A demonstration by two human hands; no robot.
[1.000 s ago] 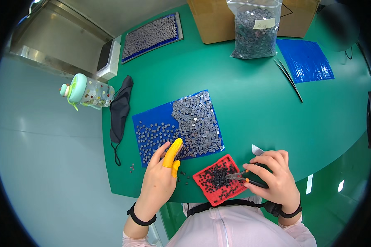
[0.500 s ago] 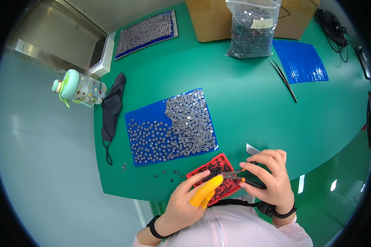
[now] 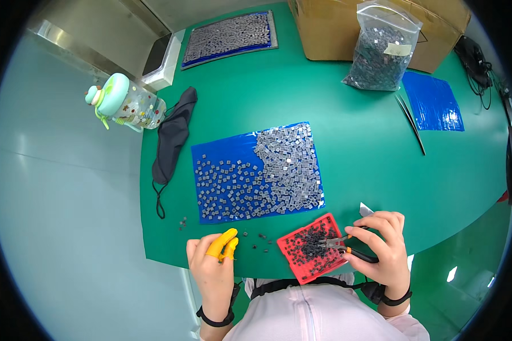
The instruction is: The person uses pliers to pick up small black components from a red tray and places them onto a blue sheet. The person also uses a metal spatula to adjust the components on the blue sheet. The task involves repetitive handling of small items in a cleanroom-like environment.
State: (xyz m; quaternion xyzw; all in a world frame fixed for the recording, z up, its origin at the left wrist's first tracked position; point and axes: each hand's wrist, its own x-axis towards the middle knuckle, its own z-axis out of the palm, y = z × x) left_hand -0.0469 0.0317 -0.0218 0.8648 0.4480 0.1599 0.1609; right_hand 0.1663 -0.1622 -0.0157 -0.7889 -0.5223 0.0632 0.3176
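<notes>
My right hand holds nippers with black and orange handles, their metal jaws over the red tray. Many tiny black parts lie heaped and scattered in that tray. My left hand is off to the tray's left, near the table's front edge. Yellow finger cots cover its thumb and forefinger, which are brought together; whether something tiny is between them is too small to tell. A few loose dark pieces lie between this hand and the tray.
Beyond the tray, a blue sheet carries many small grey squares. A dark mask and a bottle are at left. Tweezers, another blue sheet, a filled clear bag and a cardboard box are farther back.
My left hand has moved left, away from the nippers' jaws and the red tray. My right hand still holds the nippers over the tray. The whole view has shifted somewhat.
</notes>
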